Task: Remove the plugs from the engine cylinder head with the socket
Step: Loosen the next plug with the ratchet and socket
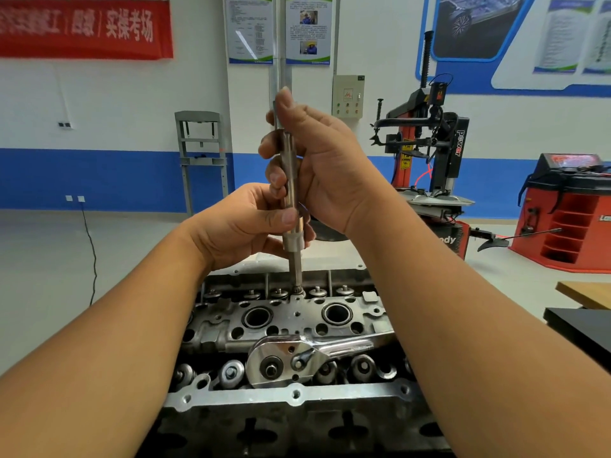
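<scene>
The engine cylinder head (297, 396) fills the near centre of the view, its grey metal top studded with valve springs along the near and far rows and two large round bores in the middle. Behind it on the right stands a red and black tyre changer (426, 153), and further right a red wheel balancer (572, 213). A chrome ratchet wrench (297, 358) lies across the near part of the head, its round end to the left and its handle running off to the right.

A long socket extension (291, 193) stands upright over the far row of the head, its lower tip seated on a plug (297, 290) there, between the valve springs. The right hand (324, 166) grips the upper part of the extension, fingers curled round the shaft with the thumb lying up along it. The left hand (244, 223) holds the lower part just below, thumb and fingers pinching the thicker section of the shaft.
</scene>
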Demonstrator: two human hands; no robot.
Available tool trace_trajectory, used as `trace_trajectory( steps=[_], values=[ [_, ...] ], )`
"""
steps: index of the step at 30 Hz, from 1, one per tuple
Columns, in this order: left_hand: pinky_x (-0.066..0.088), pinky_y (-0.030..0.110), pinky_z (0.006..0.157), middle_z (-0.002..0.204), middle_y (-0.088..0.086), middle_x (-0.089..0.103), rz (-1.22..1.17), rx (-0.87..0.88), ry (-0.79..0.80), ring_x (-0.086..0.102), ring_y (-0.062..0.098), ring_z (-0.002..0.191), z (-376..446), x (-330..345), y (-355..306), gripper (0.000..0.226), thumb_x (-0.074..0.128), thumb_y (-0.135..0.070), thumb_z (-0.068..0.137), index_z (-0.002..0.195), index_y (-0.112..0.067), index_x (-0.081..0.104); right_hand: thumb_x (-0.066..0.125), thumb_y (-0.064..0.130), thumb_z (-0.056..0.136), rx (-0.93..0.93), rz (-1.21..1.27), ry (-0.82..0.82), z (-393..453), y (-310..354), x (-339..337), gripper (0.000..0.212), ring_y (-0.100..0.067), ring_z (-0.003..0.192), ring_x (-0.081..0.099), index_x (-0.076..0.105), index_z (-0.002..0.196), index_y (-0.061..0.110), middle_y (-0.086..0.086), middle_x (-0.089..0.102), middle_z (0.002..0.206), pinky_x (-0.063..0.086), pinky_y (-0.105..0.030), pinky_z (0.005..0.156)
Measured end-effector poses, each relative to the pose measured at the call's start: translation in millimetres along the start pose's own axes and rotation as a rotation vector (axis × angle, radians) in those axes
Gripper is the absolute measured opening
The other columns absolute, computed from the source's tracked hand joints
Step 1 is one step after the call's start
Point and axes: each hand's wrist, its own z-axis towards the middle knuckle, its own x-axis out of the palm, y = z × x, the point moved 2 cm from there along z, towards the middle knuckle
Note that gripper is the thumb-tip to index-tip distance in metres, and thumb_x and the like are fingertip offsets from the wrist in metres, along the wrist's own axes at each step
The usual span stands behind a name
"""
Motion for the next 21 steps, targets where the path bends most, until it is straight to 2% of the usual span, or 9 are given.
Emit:
trace_trajectory(
  steps=[3, 5, 8, 13, 15, 18, 21],
  values=[
    [0.061, 0.054, 0.082, 0.108, 0.022, 0.073, -0.065, -0.040, 0.111, 0.073, 0.037, 0.099, -3.8, 0.3, 0.2, 0.053, 0.091, -0.047, 0.075, 0.107, -0.007, 0.075, 0.055, 0.034, 0.107, -0.002, 0.005, 0.005, 0.0, 0.1, -0.2, 0.027, -0.021, 0.052, 0.055, 0.056, 0.106, 0.007, -0.008, 0.068, 0.076, 0.049, -0.031, 0.054],
    [0.060, 0.057, 0.085, 0.114, 0.024, 0.072, -0.103, -0.048, 0.166, 0.073, 0.039, 0.101, -6.3, -0.8, 0.3, 0.047, 0.088, -0.040, 0.080, 0.111, -0.007, 0.076, 0.052, 0.035, 0.108, 0.005, 0.013, 0.012, -0.3, 0.3, 0.4, 0.029, -0.021, 0.053, 0.055, 0.058, 0.106, 0.007, -0.008, 0.068, 0.078, 0.048, -0.032, 0.056],
    [0.062, 0.051, 0.082, 0.106, 0.020, 0.075, -0.071, -0.043, 0.152, 0.075, 0.037, 0.098, -6.2, -2.0, 0.1, 0.044, 0.093, -0.041, 0.072, 0.102, -0.012, 0.079, 0.049, 0.040, 0.108, 0.026, 0.013, -0.002, -1.2, 0.2, 1.4, 0.034, -0.021, 0.055, 0.054, 0.060, 0.108, 0.007, -0.009, 0.067, 0.080, 0.046, -0.033, 0.058],
    [0.063, 0.041, 0.071, 0.094, 0.015, 0.075, 0.026, -0.018, 0.011, 0.076, 0.030, 0.088, -1.1, -1.5, 0.3, 0.060, 0.102, -0.044, 0.054, 0.097, -0.012, 0.074, 0.056, 0.037, 0.106, 0.008, -0.011, -0.070, -2.1, 2.0, 0.3, 0.028, -0.023, 0.052, 0.052, 0.051, 0.099, 0.011, -0.010, 0.066, 0.076, 0.045, -0.035, 0.058],
    [0.063, 0.045, 0.075, 0.099, 0.016, 0.075, 0.009, -0.035, 0.022, 0.075, 0.031, 0.092, -1.7, -1.1, 1.0, 0.061, 0.099, -0.047, 0.059, 0.101, -0.011, 0.073, 0.053, 0.037, 0.108, 0.007, -0.005, -0.061, -2.0, 1.7, 1.3, 0.029, -0.024, 0.052, 0.052, 0.051, 0.102, 0.009, -0.010, 0.066, 0.076, 0.045, -0.034, 0.058],
    [0.059, 0.061, 0.089, 0.115, 0.023, 0.072, -0.045, -0.093, 0.151, 0.072, 0.041, 0.106, -5.7, 0.1, 2.9, 0.055, 0.088, -0.048, 0.078, 0.114, -0.010, 0.074, 0.046, 0.040, 0.110, 0.029, 0.033, -0.035, -1.8, 1.1, 2.6, 0.035, -0.023, 0.052, 0.054, 0.055, 0.108, 0.006, -0.010, 0.067, 0.078, 0.045, -0.033, 0.057],
    [0.060, 0.064, 0.087, 0.109, 0.020, 0.074, -0.030, -0.084, 0.161, 0.073, 0.040, 0.102, -5.6, 0.3, 2.9, 0.047, 0.091, -0.047, 0.075, 0.105, -0.013, 0.078, 0.044, 0.045, 0.109, 0.071, 0.054, -0.042, -2.0, 0.8, 2.4, 0.041, -0.022, 0.052, 0.054, 0.061, 0.105, 0.009, -0.008, 0.066, 0.077, 0.044, -0.032, 0.057]
  ],
)
